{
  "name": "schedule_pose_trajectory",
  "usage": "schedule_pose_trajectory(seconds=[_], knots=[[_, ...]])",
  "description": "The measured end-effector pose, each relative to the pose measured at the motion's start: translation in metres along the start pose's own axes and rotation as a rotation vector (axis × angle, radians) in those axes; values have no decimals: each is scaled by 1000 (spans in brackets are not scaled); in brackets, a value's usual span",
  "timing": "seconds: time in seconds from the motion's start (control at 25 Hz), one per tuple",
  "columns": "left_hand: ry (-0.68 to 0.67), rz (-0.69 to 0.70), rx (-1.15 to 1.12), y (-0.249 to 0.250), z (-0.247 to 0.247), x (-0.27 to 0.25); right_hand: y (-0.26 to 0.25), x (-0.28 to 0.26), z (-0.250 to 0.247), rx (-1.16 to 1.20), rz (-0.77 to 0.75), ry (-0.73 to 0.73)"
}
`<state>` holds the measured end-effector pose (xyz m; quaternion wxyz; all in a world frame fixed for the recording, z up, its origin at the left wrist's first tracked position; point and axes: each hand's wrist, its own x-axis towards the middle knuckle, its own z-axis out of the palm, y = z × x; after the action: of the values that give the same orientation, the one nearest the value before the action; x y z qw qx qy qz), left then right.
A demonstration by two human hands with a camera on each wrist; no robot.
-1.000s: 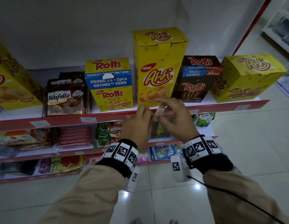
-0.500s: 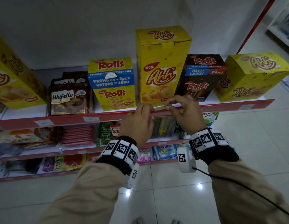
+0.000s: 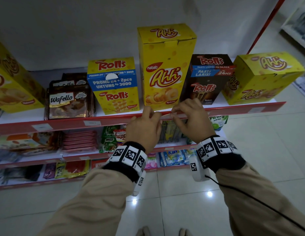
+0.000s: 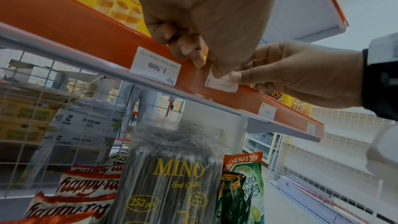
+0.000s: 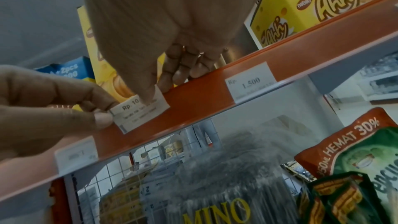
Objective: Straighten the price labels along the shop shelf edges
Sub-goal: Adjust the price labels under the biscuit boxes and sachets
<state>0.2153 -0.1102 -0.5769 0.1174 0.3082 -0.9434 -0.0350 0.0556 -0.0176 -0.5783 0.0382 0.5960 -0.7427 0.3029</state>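
Observation:
A small white price label lies against the red edge strip of the top shelf, below the tall yellow Ahh box. My left hand pinches the label's left end between thumb and fingers. My right hand holds the right end, its thumb pressed on the label's face and the fingers curled over the strip's top. In the left wrist view the label shows partly under both thumbs. Another label reading 1.500 sits level in the strip to the right.
More labels sit in the same strip to the left and one at the far right. Rolls boxes and Wafello packs stand on the top shelf. Snack bags and a MINO pack fill the shelf below.
Both hands rose with the label from in front of the lower shelf to the top shelf's red strip. The label went from tilted in the air to lying level against the strip.

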Motion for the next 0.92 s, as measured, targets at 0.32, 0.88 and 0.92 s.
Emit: schedule_pose_trajectory(seconds=[0.32, 0.88, 0.92], knots=[[36, 33, 26, 0, 1, -2, -1, 0, -3, -149, -38, -86], [42, 59, 19, -4, 3, -4, -1, -7, 6, -186, -58, 15], [32, 58, 22, -4, 3, -4, -2, -8, 6, -193, -64, 25]])
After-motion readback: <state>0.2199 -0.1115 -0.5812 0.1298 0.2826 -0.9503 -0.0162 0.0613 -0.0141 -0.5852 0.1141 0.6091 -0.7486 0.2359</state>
